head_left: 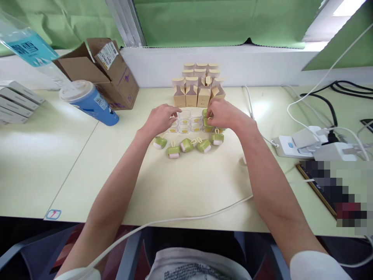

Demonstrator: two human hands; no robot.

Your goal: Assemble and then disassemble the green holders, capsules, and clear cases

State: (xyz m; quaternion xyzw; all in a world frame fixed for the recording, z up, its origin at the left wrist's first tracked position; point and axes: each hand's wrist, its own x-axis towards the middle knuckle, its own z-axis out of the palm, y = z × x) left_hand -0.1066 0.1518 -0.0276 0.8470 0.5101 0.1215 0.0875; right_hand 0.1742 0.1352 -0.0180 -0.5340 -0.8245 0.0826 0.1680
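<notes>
Clear plastic cases (184, 121) with yellow labels stand in rows at the middle of the table. My left hand (161, 119) is at their left end, fingers curved and apart, with the fingertips by the leftmost cases. At the right end, my right hand (224, 113) has its bent fingers closed on a small green case (207, 122), partly hidden by the fingers. In front lie several small green-and-pink cases with cord loops, among them a tilted one (187, 145) in the middle and an upright one (174, 151) to its left.
Small open cardboard boxes (191, 95) stand in rows behind the cases. On the left are a blue cup (96, 104), a clear bottle (35, 48) and a large open carton (124, 87). Power strips (294, 146) with cables lie right. A white cable (186, 218) crosses the front.
</notes>
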